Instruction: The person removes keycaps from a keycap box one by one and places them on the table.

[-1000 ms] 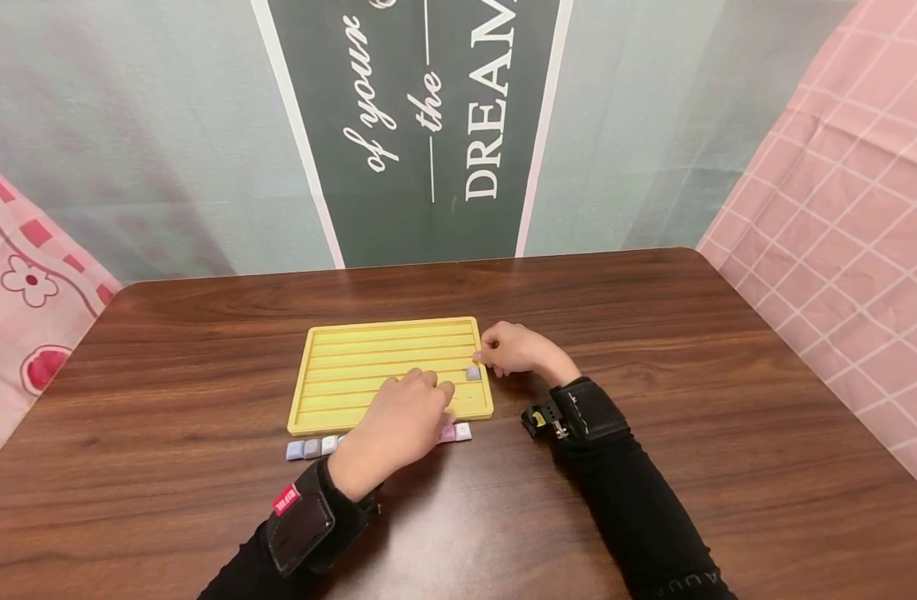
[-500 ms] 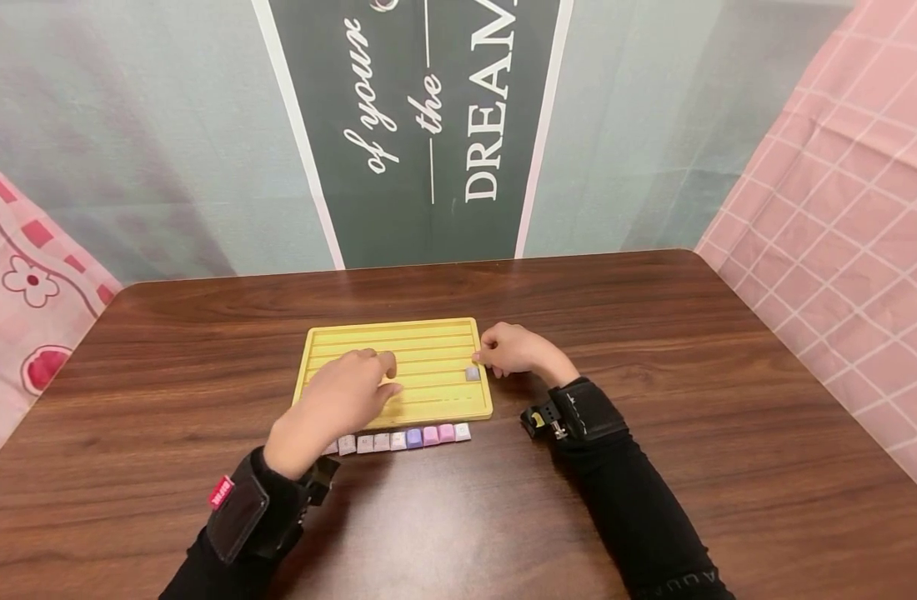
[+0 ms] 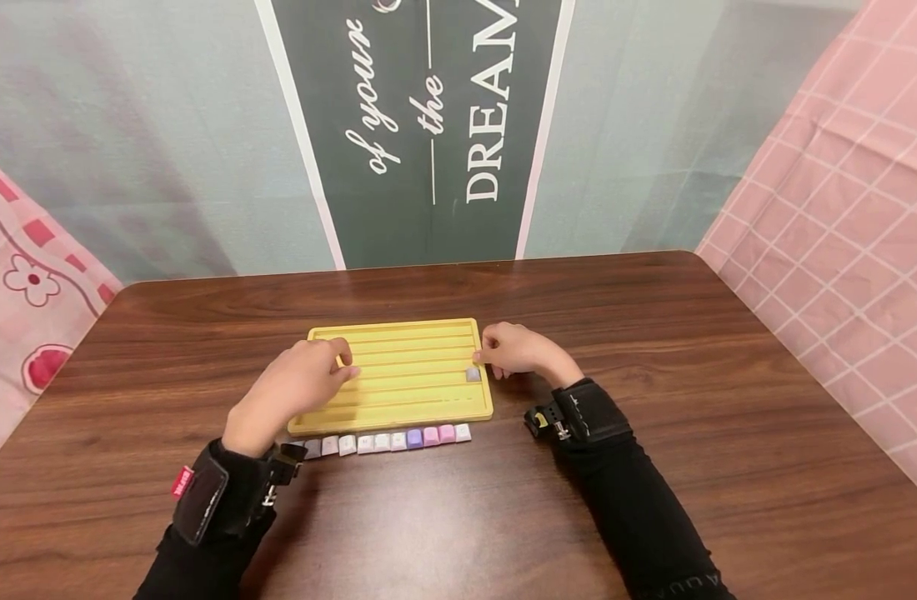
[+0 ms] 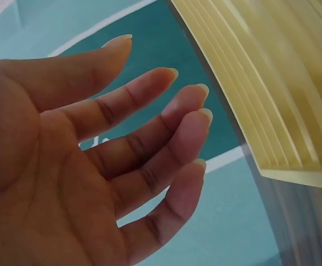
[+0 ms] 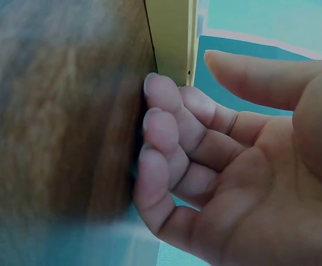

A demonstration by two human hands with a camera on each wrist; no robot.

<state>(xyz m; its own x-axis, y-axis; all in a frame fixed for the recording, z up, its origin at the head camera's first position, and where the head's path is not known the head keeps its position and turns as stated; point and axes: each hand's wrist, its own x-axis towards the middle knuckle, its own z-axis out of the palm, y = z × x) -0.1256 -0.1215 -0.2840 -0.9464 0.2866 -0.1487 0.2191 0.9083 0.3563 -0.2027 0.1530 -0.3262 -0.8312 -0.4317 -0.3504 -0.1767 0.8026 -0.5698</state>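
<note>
A yellow ridged tray [image 3: 409, 367] lies on the table. My left hand [image 3: 301, 379] hovers over its left part, holding nothing; in the left wrist view the fingers are loosely bent and apart from the tray. At the right rim, my right hand [image 3: 513, 348] holds the tray edge, thumb at the rim and bent fingers against the side wall in the right wrist view. One grey keycap [image 3: 473, 374] sits in the tray near that hand. Along the tray's front runs a row of white, pink, purple and grey keycaps [image 3: 415, 439], its left end partly hidden by my left wrist.
The brown wooden table [image 3: 616, 317] reaches back to a grey-green curtain [image 3: 638, 125] with a dark lettered panel. Pink cloth [image 3: 856, 208] hangs at the right, and a patterned pink cloth [image 3: 31, 333] at the left.
My left hand has moved left from over the keycap row and tray front to the tray's left side, uncovering more keycaps. The right hand stays at the right rim.
</note>
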